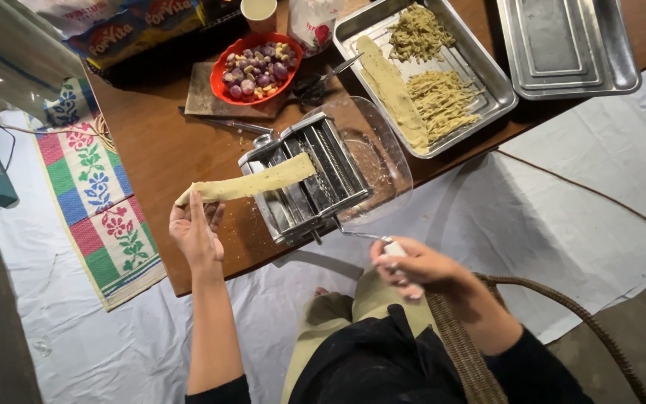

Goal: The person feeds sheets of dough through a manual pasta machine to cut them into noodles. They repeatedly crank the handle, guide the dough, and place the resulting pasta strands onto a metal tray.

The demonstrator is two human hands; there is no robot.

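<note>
Now left hand (pixel 194 230) feeds dough strip (pixel 252 182) (flat) into pasta machine (pixel 309 179)

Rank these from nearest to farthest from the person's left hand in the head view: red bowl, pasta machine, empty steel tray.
From the left hand:
1. Pasta machine, just beside it.
2. Red bowl, farther up the table.
3. Empty steel tray, far corner.

a brown wooden table (pixel 166 150) stands over a floor covered with white sheeting (pixel 562 209). a woven mat (pixel 99 202) with red and blue flowers on coloured squares lies beside it. a wicker chair (pixel 472 352) edge shows below, in dim light.
</note>
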